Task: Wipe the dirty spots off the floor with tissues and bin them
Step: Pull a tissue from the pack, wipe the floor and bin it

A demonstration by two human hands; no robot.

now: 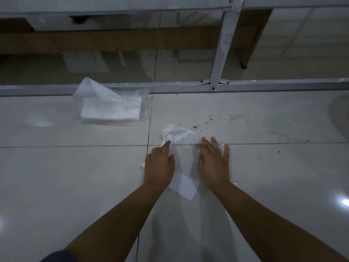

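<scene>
Scanning left to right: a tissue pack (111, 110) lies on the tiled floor (56, 167), up against the grey metal floor rail (170, 87), with one sheet pulled half out of the top. Likely parked there so the next sheet can be reached without getting up.

Next, the loose tissue (179, 137) is spread flat on the tile across a grout line, its far end crumpled, its near corner showing between the wrists. The left hand (159, 163) is laid on the tissue's left edge, forefinger stretched to the crumpled part, the other fingers loosely bent; nothing is clearly gripped, it reads as pressing down. The right hand (214, 165) is held flat with fingers straight and spread, at the tissue's right edge. Two hands are probably used to keep the thin sheet taut and flat for a wipe.

Further right, dark specks (207, 121) are scattered on the tile just beyond the tissue and off to the right, so the wiping is judged unfinished. A grey upright post (222, 50) is bolted to the rail above them.

Not determinable: how much tissue lies under the palms; whether the right palm is on tissue or bare tile; the pale curved shape cut off at the right edge. No bin is seen. Light is dim and floor reflections mask finer dirt.
</scene>
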